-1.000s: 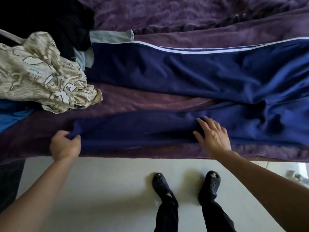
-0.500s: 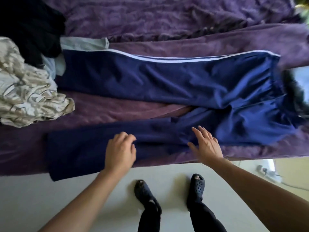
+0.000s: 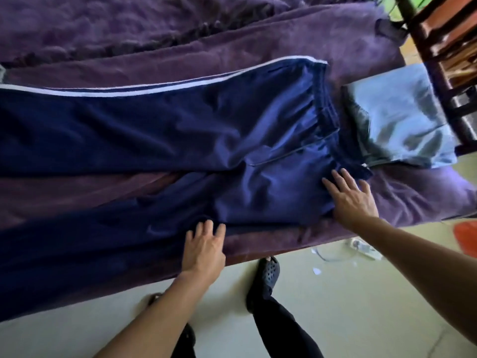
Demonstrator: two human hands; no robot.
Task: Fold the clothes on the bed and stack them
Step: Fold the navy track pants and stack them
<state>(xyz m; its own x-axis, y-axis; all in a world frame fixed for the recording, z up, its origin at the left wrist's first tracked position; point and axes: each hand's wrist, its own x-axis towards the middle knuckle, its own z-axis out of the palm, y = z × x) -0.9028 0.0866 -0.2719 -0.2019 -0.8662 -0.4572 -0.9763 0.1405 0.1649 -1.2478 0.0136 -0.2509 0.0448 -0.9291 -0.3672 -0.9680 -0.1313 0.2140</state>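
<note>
Two flat: left grip, right grip on navy trousers, grasping nothing | purple bedcover | pale floor

A purple-covered bed stands on a pale floor; dark wooden furniture rises beside its far right corner.

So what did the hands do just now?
The left hand let go of the trousers and slid right along them. The right hand slid right too, toward the waistband. Both lie flat. The trousers stayed spread on the bed.
</note>
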